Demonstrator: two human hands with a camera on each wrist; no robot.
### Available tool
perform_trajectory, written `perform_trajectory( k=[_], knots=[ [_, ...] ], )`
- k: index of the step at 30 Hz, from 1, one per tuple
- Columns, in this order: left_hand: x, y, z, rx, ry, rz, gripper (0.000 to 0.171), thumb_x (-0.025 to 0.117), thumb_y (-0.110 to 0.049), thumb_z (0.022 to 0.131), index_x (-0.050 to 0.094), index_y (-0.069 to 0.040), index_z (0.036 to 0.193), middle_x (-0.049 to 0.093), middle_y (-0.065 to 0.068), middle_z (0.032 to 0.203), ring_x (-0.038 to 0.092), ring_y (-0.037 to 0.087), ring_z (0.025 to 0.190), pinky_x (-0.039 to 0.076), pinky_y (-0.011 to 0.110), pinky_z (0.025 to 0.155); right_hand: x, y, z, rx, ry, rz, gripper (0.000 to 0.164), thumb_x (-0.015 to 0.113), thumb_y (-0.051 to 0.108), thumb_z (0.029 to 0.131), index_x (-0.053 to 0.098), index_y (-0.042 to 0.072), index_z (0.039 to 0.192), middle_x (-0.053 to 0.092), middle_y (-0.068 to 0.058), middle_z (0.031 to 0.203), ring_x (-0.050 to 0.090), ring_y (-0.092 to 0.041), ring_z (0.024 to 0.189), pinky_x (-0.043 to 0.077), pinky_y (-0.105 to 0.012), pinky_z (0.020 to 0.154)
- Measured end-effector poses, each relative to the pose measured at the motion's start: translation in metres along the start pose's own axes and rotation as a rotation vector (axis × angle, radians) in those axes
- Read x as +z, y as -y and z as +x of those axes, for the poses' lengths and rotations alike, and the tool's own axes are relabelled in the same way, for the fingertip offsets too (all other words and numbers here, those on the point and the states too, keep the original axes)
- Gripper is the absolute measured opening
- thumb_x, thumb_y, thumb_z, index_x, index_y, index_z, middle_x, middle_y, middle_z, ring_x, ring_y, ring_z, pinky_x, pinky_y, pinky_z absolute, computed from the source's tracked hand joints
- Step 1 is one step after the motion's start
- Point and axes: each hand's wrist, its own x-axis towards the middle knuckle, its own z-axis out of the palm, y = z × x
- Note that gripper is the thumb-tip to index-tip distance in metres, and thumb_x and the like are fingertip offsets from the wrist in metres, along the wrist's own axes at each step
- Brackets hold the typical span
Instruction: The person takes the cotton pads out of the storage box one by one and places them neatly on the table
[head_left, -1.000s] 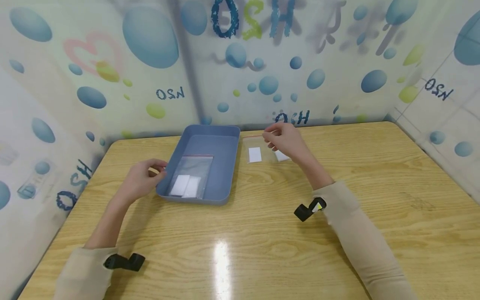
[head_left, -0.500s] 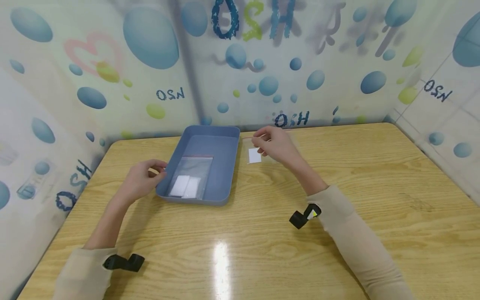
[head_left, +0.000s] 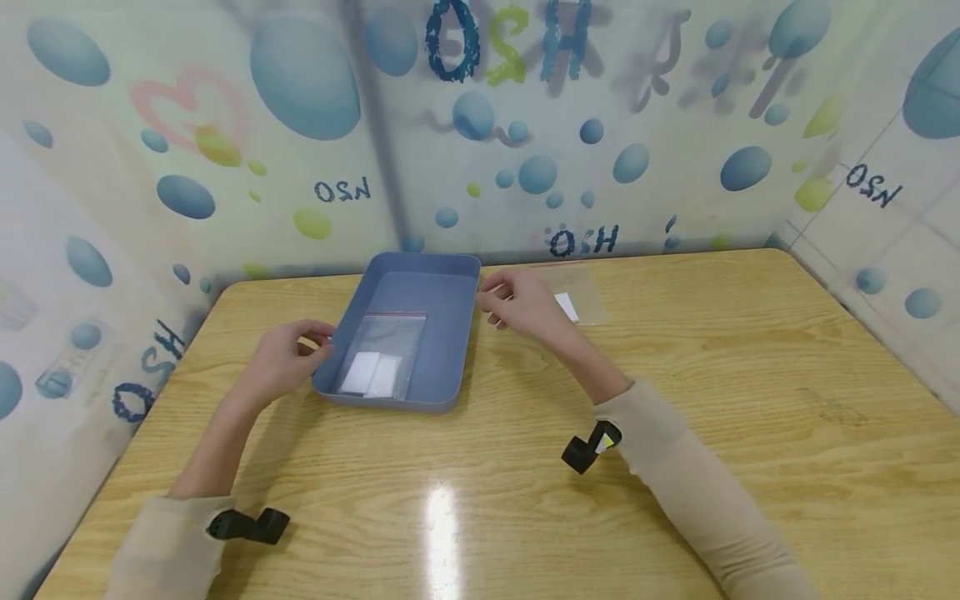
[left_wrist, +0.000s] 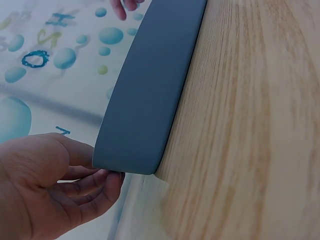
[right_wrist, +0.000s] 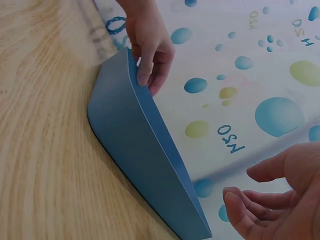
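My left hand (head_left: 288, 358) grips the left rim of a blue-grey plastic tray (head_left: 446, 350), thumb outside and fingers bent over the edge. Inside the tray, toward its near left, lies a clear zip bag (head_left: 396, 333) with white cards (head_left: 363, 372) at its lower end. Just past the tray's right rim hovers my right hand (head_left: 525, 307), its fingers loosely bent. The right wrist view shows a gap between that thumb and index finger, with nothing held. Behind the hand, another clear bag (head_left: 592, 300) with a white card (head_left: 567, 307) lies flat; a further bag is mostly hidden beneath the hand.
Tray and bags stand near the back edge of a wood-grain table (head_left: 510, 483). A bubble-patterned curtain (head_left: 536, 100) rises directly behind it and along both sides. Each sleeve cuff carries a small black camera, such as the right camera (head_left: 581, 454).
My right hand has moved left and slightly nearer, from over the right-hand bag to beside the tray's right rim, covering the left one of those bags. My left hand stays on the tray.
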Motion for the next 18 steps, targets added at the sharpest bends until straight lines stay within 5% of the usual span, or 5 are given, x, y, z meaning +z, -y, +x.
perform_trajectory(
  k=[18],
  knots=[
    [0.000, -0.002, -0.001, 0.005, -0.002, -0.018, 0.033, 0.060, -0.008, 0.098, 0.060, 0.009, 0.127, 0.064, 0.025, 0.113, 0.068, 0.038, 0.094, 0.053, 0.034, 0.070, 0.038, 0.003, 0.008, 0.031, 0.095, 0.039, 0.029, 0.061, 0.012, 0.100, 0.061, -0.006, 0.123, 0.070, -0.026, 0.101, 0.071, -0.032, 0.083, 0.057, -0.044, 0.082]
  ],
)
